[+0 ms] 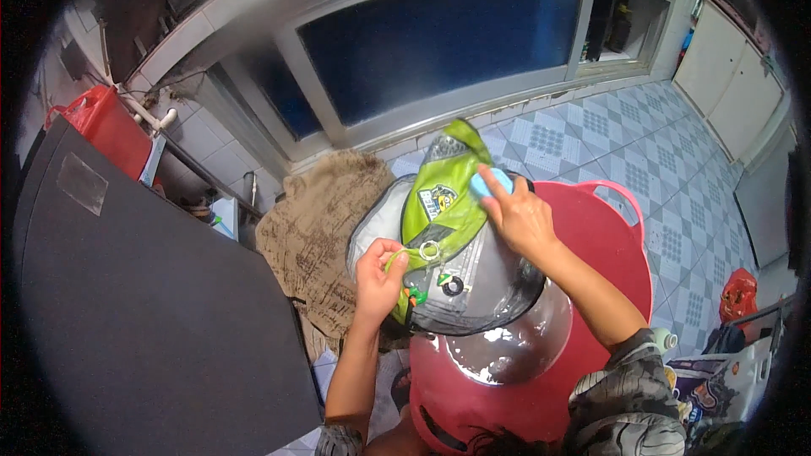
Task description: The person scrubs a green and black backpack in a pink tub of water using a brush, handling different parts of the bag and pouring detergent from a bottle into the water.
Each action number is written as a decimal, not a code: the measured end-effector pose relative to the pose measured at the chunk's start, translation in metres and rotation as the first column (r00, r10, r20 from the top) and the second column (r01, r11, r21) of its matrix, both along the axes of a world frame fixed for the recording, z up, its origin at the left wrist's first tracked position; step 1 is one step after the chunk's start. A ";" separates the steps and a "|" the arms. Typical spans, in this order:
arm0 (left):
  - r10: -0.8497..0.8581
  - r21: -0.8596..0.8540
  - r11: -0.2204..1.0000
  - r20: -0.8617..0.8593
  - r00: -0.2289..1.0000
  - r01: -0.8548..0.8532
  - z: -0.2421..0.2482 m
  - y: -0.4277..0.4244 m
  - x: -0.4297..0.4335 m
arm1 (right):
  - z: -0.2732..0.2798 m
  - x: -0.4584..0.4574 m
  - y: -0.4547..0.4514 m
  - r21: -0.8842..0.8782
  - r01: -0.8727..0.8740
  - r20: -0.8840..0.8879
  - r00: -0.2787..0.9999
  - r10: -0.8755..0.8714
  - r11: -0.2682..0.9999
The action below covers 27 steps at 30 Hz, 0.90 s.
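Observation:
A wet grey and green backpack (472, 288) lies across the left side of a large red plastic tub (608, 240). My left hand (380, 278) pinches the edge of its lime-green panel (421, 180), which bears a cartoon patch (438, 201). In my right hand (523, 218) is a light blue scrubbing brush or sponge (491, 183), pressed to the right edge of that panel; which of the two it is I cannot tell. A metal ring (429, 250) and small charms (450, 284) hang by my left hand. Water (507, 354) stands in the tub's bottom.
A dark grey cabinet or appliance (158, 278) fills the left side. A brown mat (317, 234) lies behind the tub, on the tiled floor (570, 145). A sliding glass door (443, 44) runs along the back. At right are a red plastic bag (738, 294) and a printed bag (716, 380).

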State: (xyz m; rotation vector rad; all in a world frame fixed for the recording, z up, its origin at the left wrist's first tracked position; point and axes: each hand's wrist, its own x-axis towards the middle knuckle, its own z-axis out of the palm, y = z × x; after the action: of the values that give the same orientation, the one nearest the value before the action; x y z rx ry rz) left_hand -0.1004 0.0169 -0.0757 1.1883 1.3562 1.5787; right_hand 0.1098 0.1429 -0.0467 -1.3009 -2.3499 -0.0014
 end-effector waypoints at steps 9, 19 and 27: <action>0.034 0.004 0.999 -0.027 0.999 -0.034 0.002 -0.004 0.005 | -0.006 -0.008 -0.030 -0.010 -0.144 0.065 0.987 0.144 0.990; 0.019 -0.037 0.999 -0.138 0.990 -0.024 0.015 -0.007 0.012 | 0.000 -0.007 -0.040 0.014 -0.311 0.032 0.950 0.311 0.950; -0.040 -0.121 0.993 -0.218 0.975 0.014 0.012 -0.022 -0.002 | 0.010 0.044 0.031 -0.111 0.061 0.015 0.998 -0.060 0.992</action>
State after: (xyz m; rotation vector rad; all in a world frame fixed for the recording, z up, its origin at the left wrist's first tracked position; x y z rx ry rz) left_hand -0.1021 -0.0051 -0.0634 1.3325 1.5454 1.3580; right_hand 0.1535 0.1736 -0.0371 -1.4283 -2.3482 0.1052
